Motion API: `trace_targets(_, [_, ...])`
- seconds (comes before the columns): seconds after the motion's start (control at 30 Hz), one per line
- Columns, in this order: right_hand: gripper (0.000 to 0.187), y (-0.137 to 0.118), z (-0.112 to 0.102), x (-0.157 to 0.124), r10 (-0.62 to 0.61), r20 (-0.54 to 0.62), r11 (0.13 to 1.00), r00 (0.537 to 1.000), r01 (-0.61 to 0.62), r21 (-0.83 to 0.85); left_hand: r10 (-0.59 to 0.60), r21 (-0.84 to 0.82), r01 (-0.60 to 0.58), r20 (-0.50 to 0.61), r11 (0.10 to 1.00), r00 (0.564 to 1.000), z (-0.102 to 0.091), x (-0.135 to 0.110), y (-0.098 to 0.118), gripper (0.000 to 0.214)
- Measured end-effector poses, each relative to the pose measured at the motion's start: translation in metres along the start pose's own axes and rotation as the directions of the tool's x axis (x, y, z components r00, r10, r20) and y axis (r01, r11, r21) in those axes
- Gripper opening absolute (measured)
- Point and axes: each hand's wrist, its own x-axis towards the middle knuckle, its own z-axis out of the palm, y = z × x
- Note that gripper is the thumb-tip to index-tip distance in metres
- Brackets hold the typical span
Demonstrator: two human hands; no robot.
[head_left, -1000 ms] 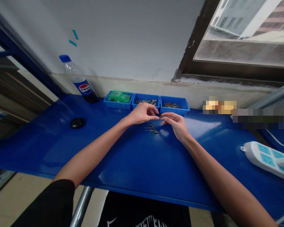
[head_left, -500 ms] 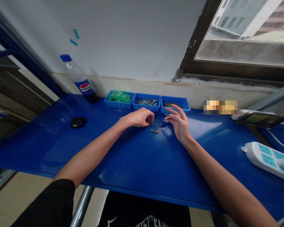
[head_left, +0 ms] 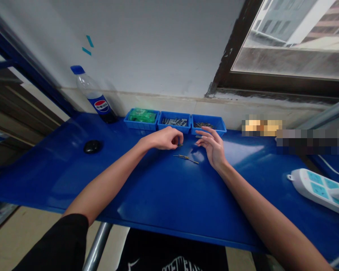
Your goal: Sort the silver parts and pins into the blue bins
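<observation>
My left hand [head_left: 168,138] is curled in a pinch just above the blue table, with a thin metal pin [head_left: 180,145] at its fingertips. To its right, my right hand [head_left: 213,146] has its fingers bent loosely, and a small grey cylindrical piece [head_left: 199,136] shows between them. Several thin brass-coloured pins [head_left: 183,156] lie on the table below and between the hands, one of them stretching off to the right. Behind the hands are a blue bin of grey pieces [head_left: 173,127] and a blue bin of thin metal pins [head_left: 219,130].
A blue bin with green packets [head_left: 139,126] completes the row along the wall. A cola bottle [head_left: 100,103] and a black mouse [head_left: 92,146] are at the left. On the right lies a white power strip [head_left: 302,180]. The blue table's [head_left: 158,203] front edge is near me.
One loose pin has shifted from upright beside the others to slanting rightward and nearer me. My left hand has barely moved and stays pinched; my right hand holds nearly the same pose.
</observation>
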Motion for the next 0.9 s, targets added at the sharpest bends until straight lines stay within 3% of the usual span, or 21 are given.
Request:
trace_targets(0.2, [0.027,-0.0024,0.0026,-0.0011,0.008,0.012,1.0,1.0,-0.007,-0.014,0.066,-0.149,-0.073,-0.053,0.986,0.996,-0.0021,-0.0011,0.0031,0.019])
trace_targets(0.37, [0.025,-0.0021,0.0049,-0.0025,0.002,0.146,0.987,0.989,0.022,-0.162,0.134,-0.215,-0.16,-0.129,0.963,0.983,-0.0025,-0.0008,0.0076,0.011])
trace_targets(0.57, [0.029,0.0041,0.0023,-0.0033,0.056,0.272,0.971,0.961,0.011,-0.237,0.158,-0.241,-0.189,-0.141,0.952,0.977,0.0022,0.0013,0.0091,0.008])
trace_targets(0.9, [0.036,0.0021,0.0038,-0.003,0.058,0.243,0.962,0.968,0.011,-0.273,0.202,-0.234,-0.225,-0.117,0.946,0.972,-0.0006,0.0004,0.0098,0.006])
